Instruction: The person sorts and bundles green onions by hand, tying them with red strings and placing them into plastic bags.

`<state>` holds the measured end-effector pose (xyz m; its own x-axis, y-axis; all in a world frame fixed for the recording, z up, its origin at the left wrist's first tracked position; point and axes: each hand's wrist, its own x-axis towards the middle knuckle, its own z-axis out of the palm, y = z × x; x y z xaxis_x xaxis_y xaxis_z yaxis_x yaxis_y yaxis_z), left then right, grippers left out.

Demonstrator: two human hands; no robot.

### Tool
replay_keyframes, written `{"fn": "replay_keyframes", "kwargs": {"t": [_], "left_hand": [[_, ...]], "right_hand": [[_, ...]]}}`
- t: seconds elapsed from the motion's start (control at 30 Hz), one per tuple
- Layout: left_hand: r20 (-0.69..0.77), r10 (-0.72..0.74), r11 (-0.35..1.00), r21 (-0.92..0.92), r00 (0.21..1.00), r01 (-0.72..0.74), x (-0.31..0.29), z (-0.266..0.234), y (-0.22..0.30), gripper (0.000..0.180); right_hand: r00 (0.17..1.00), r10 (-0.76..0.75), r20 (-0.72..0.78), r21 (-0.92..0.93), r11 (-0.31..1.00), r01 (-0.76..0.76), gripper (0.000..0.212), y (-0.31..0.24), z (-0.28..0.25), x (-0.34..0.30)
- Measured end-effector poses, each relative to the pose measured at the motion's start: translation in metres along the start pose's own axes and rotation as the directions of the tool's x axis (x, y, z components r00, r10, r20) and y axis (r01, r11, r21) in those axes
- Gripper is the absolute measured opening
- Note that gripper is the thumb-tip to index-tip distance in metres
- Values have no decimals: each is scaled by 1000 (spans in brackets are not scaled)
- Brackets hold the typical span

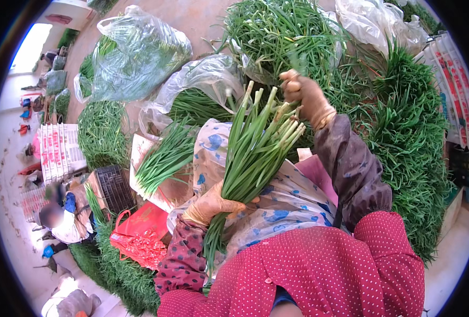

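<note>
My left hand point(213, 204), in a tan glove, wraps round the leafy part of a thick bunch of chives point(255, 153). The bunch tilts over my lap, its pale cut ends pointing up and to the right and its leaf tips hanging below the hand. My right hand point(304, 98), also gloved, is closed in the air just beyond those pale ends, apart from them. A blurred pale-green wisp shows above its fingers; what they hold is too smeared to tell. A plastic apron with blue prints point(213, 142) covers my lap.
Left of my knees, more chives point(166, 153) lie on a pale board point(139, 150). A red bag point(142, 232) and a dark crate point(113, 187) stand at left. Heaped greens point(409, 158) fill the right; clear plastic bags point(139, 58) lie ahead. Another person point(73, 222) sits far left.
</note>
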<state>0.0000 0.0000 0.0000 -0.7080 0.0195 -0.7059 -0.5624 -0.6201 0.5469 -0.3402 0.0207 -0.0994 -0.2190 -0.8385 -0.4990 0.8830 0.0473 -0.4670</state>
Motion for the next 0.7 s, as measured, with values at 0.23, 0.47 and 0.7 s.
{"fn": "replay_keyframes", "kwargs": {"t": [0.23, 0.47, 0.7], "left_hand": [[-146, 108, 993, -33, 983, -114, -12, 3, -13, 62], [-203, 195, 976, -60, 960, -210, -8, 0, -5, 61], [-317, 290, 942, -74, 903, -329, -2, -2, -6, 55]], "right_hand": [[893, -430, -132, 121, 887, 445, 24, -110, -68, 3], [950, -303, 70, -611, 740, 281, 24, -85, -4, -16], [960, -167, 226, -714, 642, 280, 19, -34, 57, -71]]}}
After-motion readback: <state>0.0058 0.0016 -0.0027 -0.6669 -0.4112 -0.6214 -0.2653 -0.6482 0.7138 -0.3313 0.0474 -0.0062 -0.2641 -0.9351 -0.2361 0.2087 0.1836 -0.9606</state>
